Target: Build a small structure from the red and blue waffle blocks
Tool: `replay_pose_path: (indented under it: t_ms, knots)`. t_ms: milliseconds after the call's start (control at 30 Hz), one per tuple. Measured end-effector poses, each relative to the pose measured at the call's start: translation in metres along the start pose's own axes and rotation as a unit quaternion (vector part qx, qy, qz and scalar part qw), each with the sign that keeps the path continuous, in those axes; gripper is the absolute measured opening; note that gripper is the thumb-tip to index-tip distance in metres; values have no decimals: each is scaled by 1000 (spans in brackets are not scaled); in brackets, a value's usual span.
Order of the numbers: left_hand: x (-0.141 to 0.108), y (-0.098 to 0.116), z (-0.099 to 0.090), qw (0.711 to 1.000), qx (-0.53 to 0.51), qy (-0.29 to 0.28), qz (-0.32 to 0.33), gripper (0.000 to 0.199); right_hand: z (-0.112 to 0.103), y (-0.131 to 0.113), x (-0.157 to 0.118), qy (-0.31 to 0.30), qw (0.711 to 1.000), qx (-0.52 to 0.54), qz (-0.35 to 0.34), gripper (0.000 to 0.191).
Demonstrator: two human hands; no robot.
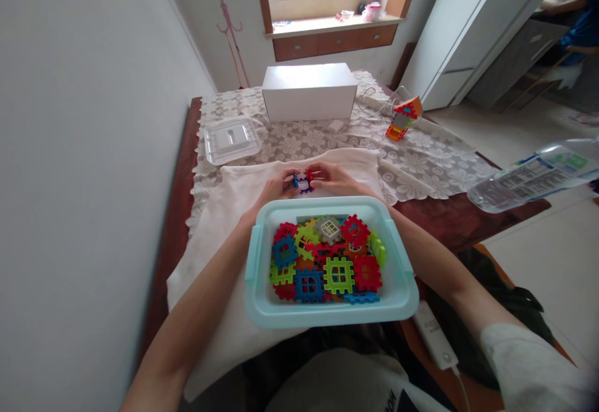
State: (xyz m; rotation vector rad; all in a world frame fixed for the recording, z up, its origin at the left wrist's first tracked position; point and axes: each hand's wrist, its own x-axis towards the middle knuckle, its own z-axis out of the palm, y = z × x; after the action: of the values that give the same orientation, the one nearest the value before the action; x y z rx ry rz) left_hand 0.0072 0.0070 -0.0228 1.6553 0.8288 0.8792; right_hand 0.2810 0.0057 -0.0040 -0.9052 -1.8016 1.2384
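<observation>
Left hand (279,185): fingers pinched on the left side of the small block cluster (303,182).
Right hand (330,179): clamped on its right side.
Cluster: above the white cloth (243,193), just beyond the blue bin (397,293) of blocks.

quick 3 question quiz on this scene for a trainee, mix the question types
1. True or false: both hands hold the small block cluster.
2. Where does the clear lid lie? A) on the tub B) left of the white box C) on the floor
3. Fill in: the tub holds coloured interlocking ____.

Key: 1 true. 2 B. 3 blocks.
</observation>
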Motion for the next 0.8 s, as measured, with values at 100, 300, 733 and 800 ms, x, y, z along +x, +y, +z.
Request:
replay_pose_path:
  t_ms: [100,300,733,800]
  knots:
    - [-2,3,-1,1000,14,7,3,67,2,-2,-1,-5,1000,24,1,44]
    - [-3,11,3,998,62,20,26,66,-1,-6,-4,-21,999,24,-33,44]
    - [-2,6,2,985,156,36,62,73,-26,-35,-1,37,990,108,-81,45]
    - [-3,7,1,980,177,39,76,75,-37,-61,-8,14,983,122,-138,38]
